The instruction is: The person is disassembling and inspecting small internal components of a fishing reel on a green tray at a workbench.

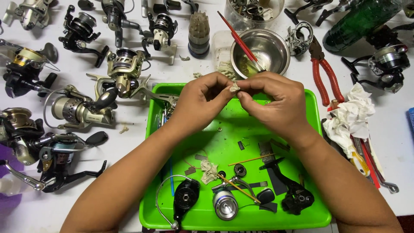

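- Head view: your left hand (202,100) and right hand (271,100) meet fingertip to fingertip above the far edge of the green tray (317,215).
- Both hands pinch the same small pale scrap of rag (234,87), thumbs and forefingers pressed together on it. Whether a small part sits inside the scrap, you cannot tell; your fingers cover it.
- The scrap hangs just in front of the steel bowl (271,48), which stands beyond the tray with a red-handled brush (239,39) leaning in it.
- Under your wrists, the tray floor carries loose reel pieces: a silver spool (224,204), a black rotor with wire bail (185,196), a black reel body (297,197), a second crumpled rag bit (209,169), thin sticks and small washers.
- To your left on the white table (129,116), a crowd of whole spinning reels (79,110), some silver, some black, lies well apart from the scrap.
- To your right, red-handled pliers (324,71) lie beside the tray, with a wad of white cloth (350,115) just nearer you.
- At the far right, a dark green bottle (361,19) lies tilted; its label is not readable from here.
- A clear plastic tub (254,11) of metal parts stands behind the bowl.
- Nothing lies between your hands and the bowl.
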